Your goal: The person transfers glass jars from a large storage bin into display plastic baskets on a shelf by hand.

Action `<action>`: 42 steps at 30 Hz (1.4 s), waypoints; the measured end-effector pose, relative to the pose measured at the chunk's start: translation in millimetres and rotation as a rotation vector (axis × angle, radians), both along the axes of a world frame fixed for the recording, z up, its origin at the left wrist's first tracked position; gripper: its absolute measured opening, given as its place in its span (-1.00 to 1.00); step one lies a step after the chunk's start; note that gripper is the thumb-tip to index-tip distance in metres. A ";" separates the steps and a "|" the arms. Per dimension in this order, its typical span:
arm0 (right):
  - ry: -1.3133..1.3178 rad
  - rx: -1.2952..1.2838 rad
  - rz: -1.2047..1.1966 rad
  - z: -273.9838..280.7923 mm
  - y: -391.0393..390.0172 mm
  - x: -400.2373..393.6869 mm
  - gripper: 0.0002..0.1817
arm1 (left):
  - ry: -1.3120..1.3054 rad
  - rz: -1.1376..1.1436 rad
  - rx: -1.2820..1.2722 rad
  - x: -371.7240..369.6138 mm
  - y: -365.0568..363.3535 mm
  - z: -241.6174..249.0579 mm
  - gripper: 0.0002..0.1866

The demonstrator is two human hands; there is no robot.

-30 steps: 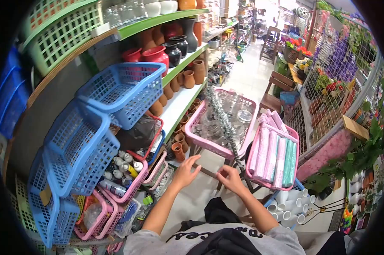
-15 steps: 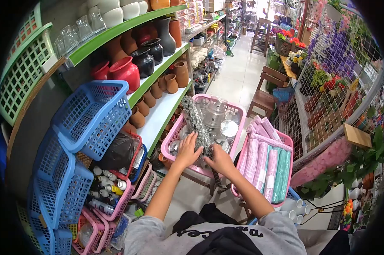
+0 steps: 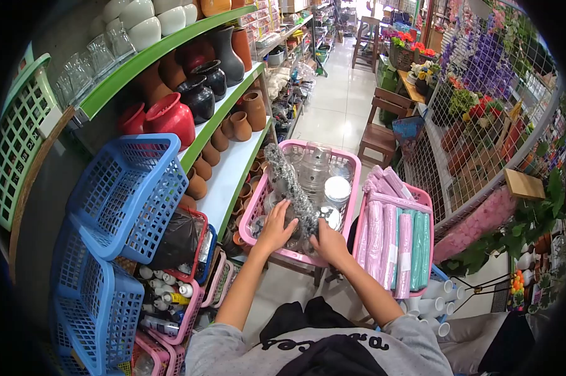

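Note:
A grey, bristly duster [image 3: 290, 187] lies slantwise over a pink basket [image 3: 356, 182] of clear glass jars [image 3: 314, 168] and round lids [image 3: 337, 188]. My right hand [image 3: 330, 243] is closed at the duster's lower end, with its fingers wrapped round that end. My left hand [image 3: 275, 228] rests beside the duster at the basket's near left, its fingers apart and over the jars. What lies under its palm is hidden.
Blue baskets [image 3: 123, 194] are stacked at the left, beside shelves of vases [image 3: 170, 119]. At the right, a pink basket [image 3: 428, 235] holds wrapped rolls [image 3: 405, 250]. Beyond stand a wooden chair [image 3: 383, 128] and a wire rack [image 3: 458, 163]. The aisle floor [image 3: 339, 94] runs ahead.
The view has shifted slightly. My right hand has closed round the duster's lower end, and the duster's lower part has moved a little to the right. My left hand stays beside it.

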State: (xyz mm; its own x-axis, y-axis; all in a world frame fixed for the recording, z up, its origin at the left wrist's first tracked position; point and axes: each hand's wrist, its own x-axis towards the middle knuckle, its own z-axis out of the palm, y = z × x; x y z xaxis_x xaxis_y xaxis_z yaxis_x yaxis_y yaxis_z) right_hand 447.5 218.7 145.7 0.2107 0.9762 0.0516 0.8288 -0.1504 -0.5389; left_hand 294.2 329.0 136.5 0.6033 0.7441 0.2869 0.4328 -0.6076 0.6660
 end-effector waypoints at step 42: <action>1.204 0.192 -0.260 25.0 -31.6 123.6 -0.71 | -0.013 0.247 -0.043 178.4 160.4 10.4 0.10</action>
State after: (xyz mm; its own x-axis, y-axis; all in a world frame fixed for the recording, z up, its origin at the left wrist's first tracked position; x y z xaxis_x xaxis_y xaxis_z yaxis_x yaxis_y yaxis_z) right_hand 571.1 187.1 170.7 0.4088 0.8964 -0.1713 -0.2490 -0.0710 -0.9659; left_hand 472.5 489.4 146.9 0.3983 0.8802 0.2583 0.5555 -0.4555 0.6956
